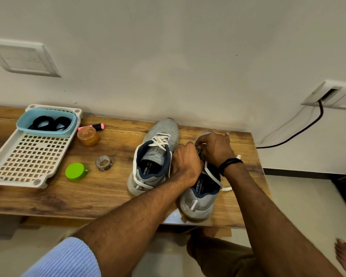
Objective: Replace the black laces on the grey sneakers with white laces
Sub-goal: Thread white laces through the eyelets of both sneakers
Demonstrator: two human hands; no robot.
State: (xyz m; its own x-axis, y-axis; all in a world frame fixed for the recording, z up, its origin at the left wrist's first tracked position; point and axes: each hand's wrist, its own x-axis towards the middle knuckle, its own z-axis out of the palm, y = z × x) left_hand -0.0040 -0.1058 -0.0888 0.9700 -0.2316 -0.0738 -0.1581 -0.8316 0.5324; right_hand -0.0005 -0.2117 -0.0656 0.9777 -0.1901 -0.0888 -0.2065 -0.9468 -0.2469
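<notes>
My left hand (185, 162) and right hand (214, 148) meet over the front of the grey sneaker (198, 200). The fingers of both are curled tight and pinch the white lace (212, 176) at the place where they touch. The fingertips themselves are hidden from me. From the grip the lace runs toward me across the sneaker's dark opening, and one loose end shows just behind my right wrist, beside the black wristband (230, 163).

Touching my left hand on its left side stands the second grey sneaker (156, 156), already laced in white. Both sneakers stand on the wooden table (88, 192).

Farther left of the grip are a tape roll (104, 162), a green cap (76, 171), an orange jar (88, 136) and a pink highlighter (94, 126). Well apart to the left, a white perforated tray (32, 156) carries a blue tub (48, 131) with the black laces (48, 121) inside.
</notes>
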